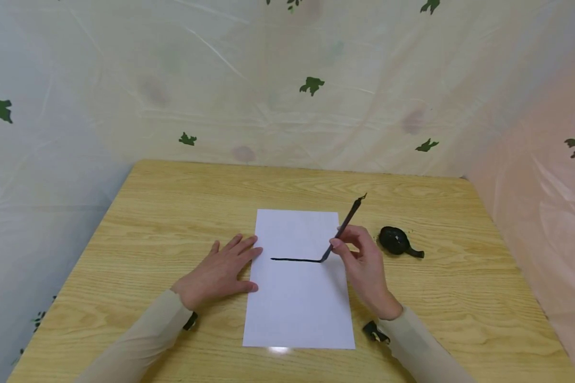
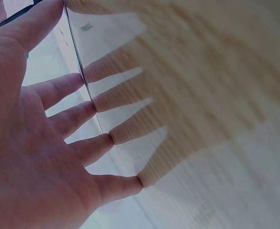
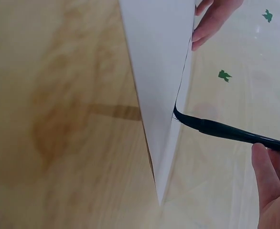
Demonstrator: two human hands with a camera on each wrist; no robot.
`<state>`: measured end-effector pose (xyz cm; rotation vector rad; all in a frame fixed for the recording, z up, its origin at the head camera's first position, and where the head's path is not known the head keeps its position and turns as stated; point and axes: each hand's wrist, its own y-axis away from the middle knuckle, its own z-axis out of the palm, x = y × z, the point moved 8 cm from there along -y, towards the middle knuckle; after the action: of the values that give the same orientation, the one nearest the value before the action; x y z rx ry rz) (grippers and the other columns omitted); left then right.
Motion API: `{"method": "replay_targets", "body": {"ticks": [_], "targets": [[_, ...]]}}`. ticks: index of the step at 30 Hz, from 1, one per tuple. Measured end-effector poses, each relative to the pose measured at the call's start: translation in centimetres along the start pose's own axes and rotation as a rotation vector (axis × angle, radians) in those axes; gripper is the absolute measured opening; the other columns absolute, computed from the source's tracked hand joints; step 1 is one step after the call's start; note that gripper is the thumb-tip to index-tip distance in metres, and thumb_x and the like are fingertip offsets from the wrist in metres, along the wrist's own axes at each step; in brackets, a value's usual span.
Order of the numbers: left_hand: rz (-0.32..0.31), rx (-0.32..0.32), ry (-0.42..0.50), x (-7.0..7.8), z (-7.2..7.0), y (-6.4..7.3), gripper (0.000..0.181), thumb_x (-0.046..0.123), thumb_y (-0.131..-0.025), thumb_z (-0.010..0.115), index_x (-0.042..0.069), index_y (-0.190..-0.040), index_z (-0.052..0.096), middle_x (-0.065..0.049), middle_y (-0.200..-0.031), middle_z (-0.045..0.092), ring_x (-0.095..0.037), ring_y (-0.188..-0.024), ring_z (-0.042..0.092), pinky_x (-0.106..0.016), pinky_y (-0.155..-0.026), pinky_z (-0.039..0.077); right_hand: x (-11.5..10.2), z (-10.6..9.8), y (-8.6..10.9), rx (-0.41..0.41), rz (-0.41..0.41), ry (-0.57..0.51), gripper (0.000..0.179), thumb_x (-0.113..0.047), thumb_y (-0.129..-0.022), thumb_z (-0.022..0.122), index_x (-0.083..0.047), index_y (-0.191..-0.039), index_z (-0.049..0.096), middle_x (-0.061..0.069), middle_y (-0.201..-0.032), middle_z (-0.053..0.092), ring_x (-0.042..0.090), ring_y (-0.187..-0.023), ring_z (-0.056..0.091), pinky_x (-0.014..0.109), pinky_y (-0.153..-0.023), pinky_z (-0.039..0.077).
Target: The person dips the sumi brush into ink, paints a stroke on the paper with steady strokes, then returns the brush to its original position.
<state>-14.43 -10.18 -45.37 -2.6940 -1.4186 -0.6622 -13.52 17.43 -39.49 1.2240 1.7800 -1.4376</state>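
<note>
My right hand pinches a dark writing brush between thumb and fingers. The brush leans up to the right, and its bent black tip touches the white sheet of paper. From that tip a black horizontal line runs left across the sheet. In the right wrist view the brush shows its bristles pressed sideways on the paper. My left hand lies with fingers spread, several fingertips on the paper's left edge. The left wrist view shows this hand from its palm side, fingertips down on the surface.
A small black ink dish with a short handle sits right of the paper, dark specks around it. The wooden table meets a pale curtain with green leaf shapes at the back. Dark bands sit at both wrists.
</note>
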Motion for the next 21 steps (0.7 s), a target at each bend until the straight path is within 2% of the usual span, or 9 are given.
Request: {"method": "replay_targets", "body": {"ticks": [12, 21], "targets": [[0.006, 0.003, 0.002, 0.02, -0.06, 0.06, 0.08, 0.05, -0.093, 0.074, 0.013, -0.158, 0.045, -0.009, -0.169, 0.029, -0.039, -0.156, 0.018, -0.077, -0.113, 0.017, -0.05, -0.47, 0.0, 0.01, -0.014, -0.003, 0.022, 0.002, -0.096, 0.07, 0.001, -0.116, 0.062, 0.008, -0.102, 0.066, 0.025, -0.095, 0.069, 0.027, -0.073, 0.061], [0.006, 0.0, -0.006, 0.11, -0.06, 0.01, 0.08, 0.05, -0.093, 0.074, 0.012, -0.157, 0.046, -0.009, -0.169, 0.03, -0.04, -0.156, 0.019, -0.077, -0.113, 0.018, 0.1, -0.67, 0.05, 0.019, -0.005, 0.002, 0.028, 0.016, -0.09, 0.069, 0.004, -0.114, 0.061, 0.009, -0.101, 0.066, 0.009, -0.094, 0.068, 0.025, -0.073, 0.06]]}}
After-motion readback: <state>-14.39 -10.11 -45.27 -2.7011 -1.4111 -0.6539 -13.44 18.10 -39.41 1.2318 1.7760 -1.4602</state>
